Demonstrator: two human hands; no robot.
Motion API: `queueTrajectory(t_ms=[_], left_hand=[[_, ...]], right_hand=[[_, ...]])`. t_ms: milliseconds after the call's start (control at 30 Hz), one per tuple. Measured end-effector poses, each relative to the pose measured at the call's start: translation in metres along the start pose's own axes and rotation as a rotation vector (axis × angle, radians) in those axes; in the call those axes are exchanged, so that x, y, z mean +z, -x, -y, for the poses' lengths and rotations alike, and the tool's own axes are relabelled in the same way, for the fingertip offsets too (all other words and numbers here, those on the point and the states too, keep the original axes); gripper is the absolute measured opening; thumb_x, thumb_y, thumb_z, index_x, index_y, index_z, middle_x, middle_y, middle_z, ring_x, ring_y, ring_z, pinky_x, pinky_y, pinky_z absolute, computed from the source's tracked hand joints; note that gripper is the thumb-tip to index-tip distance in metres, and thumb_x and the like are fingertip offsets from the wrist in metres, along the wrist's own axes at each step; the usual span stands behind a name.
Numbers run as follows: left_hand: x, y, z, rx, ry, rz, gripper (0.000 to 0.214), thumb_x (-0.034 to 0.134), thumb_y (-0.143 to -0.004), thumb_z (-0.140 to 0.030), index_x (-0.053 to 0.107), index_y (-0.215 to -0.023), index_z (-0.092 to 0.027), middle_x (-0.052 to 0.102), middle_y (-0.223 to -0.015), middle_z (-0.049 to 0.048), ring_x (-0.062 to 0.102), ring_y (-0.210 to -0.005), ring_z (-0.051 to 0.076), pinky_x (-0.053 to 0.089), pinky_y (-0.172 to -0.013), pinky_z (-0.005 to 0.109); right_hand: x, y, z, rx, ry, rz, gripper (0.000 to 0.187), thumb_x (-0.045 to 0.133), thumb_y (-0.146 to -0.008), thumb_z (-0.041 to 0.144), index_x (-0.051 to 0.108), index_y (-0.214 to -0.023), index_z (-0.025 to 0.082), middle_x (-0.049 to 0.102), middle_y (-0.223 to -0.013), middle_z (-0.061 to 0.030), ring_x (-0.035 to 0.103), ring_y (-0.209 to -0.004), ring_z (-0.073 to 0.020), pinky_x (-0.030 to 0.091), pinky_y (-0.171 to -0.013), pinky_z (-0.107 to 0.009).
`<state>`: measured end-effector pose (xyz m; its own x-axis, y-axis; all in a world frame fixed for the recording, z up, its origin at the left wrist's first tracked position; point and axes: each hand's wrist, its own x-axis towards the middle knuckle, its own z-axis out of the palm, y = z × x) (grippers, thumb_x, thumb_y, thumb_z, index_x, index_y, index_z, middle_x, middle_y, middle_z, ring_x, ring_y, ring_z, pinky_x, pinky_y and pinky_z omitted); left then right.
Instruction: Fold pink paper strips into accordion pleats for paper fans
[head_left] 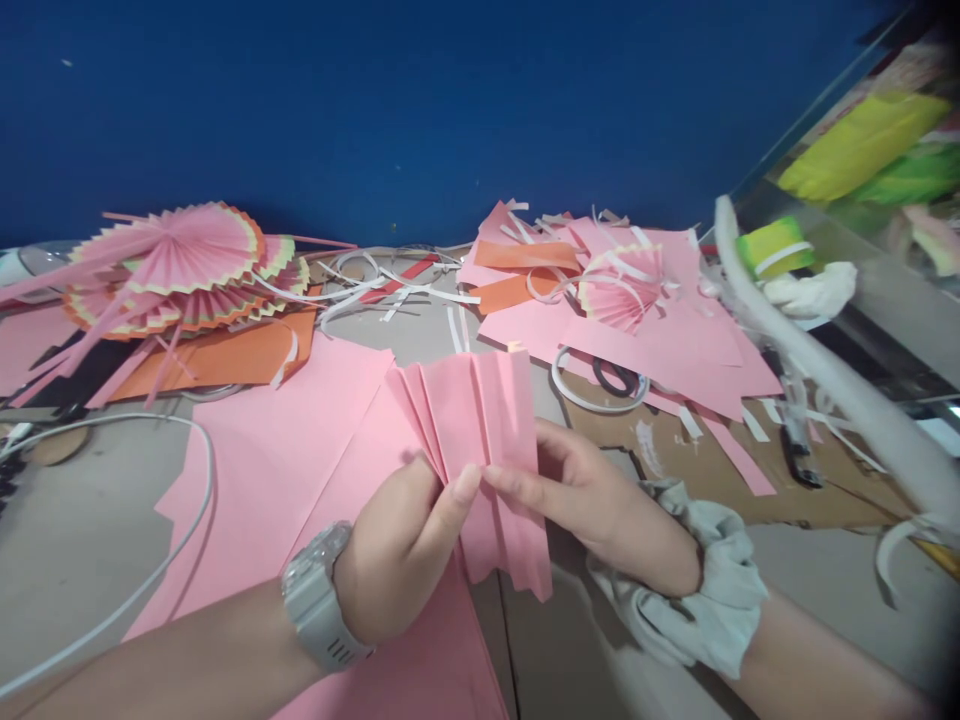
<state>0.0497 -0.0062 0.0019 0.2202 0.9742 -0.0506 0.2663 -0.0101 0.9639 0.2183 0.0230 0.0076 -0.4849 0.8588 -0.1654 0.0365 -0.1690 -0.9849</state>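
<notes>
Between my two hands is a pink sheet of pleated paper [480,410], folded in upright accordion pleats. My left hand [409,535], with a grey watch [319,595] on the wrist, grips its left side where the pleats bunch together. On the right, my right hand [581,490] pinches the paper, thumb in front and the other fingers partly hidden behind it. Both thumbs nearly meet at the middle pleat. A pale green scrunchie [697,580] circles the right wrist. Large flat pink sheets [277,440] lie under and left of my hands.
Round pleated paper fans [187,255] are stacked at the back left. A smaller fan [622,285] rests on pink and orange paper at the back right. A white cable [206,470] loops at left; a pale curved bar [825,350] crosses the right. Paper strips litter the table.
</notes>
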Motion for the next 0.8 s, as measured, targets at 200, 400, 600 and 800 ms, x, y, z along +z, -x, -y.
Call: queueTrajectory(t_ms=[200,400,600,800], left_hand=[[0.000,-0.003,0.002,0.000,-0.089,-0.017,0.018,0.044,-0.088,-0.034,0.050,-0.097,-0.020,0.062,-0.085,0.0023,0.057,-0.077,0.018,0.042,-0.067,0.028],[-0.001,-0.003,-0.004,-0.016,-0.193,0.070,0.039,0.031,-0.093,-0.034,0.045,-0.059,-0.020,0.051,-0.054,-0.0028,0.046,-0.052,0.012,0.037,-0.055,0.025],[-0.003,-0.003,-0.008,0.087,0.008,0.267,0.050,0.022,-0.095,-0.022,0.056,-0.058,-0.019,0.066,-0.067,0.0001,0.057,-0.059,0.012,0.044,-0.068,0.023],[-0.002,-0.003,-0.001,0.021,-0.013,0.119,0.023,0.039,-0.091,-0.026,0.060,-0.082,-0.019,0.066,-0.075,-0.0008,0.059,-0.067,0.015,0.046,-0.067,0.025]], right_hand=[[0.000,-0.002,0.001,-0.005,-0.025,0.008,0.021,0.057,-0.081,0.031,0.058,-0.101,0.024,0.065,-0.102,0.0004,0.061,-0.095,-0.0148,0.051,-0.077,-0.025],[0.001,-0.002,0.000,0.026,0.013,-0.023,0.024,0.058,-0.080,0.033,0.056,-0.101,0.023,0.064,-0.100,-0.0003,0.060,-0.096,-0.0160,0.051,-0.079,-0.026],[0.003,-0.002,-0.001,0.023,0.016,-0.027,0.024,0.059,-0.079,0.033,0.055,-0.100,0.021,0.063,-0.096,-0.0010,0.060,-0.092,-0.0168,0.050,-0.076,-0.027],[0.003,-0.001,0.003,-0.010,0.003,-0.049,0.024,0.055,-0.082,0.033,0.053,-0.102,0.021,0.061,-0.102,-0.0017,0.057,-0.098,-0.0166,0.048,-0.083,-0.028]])
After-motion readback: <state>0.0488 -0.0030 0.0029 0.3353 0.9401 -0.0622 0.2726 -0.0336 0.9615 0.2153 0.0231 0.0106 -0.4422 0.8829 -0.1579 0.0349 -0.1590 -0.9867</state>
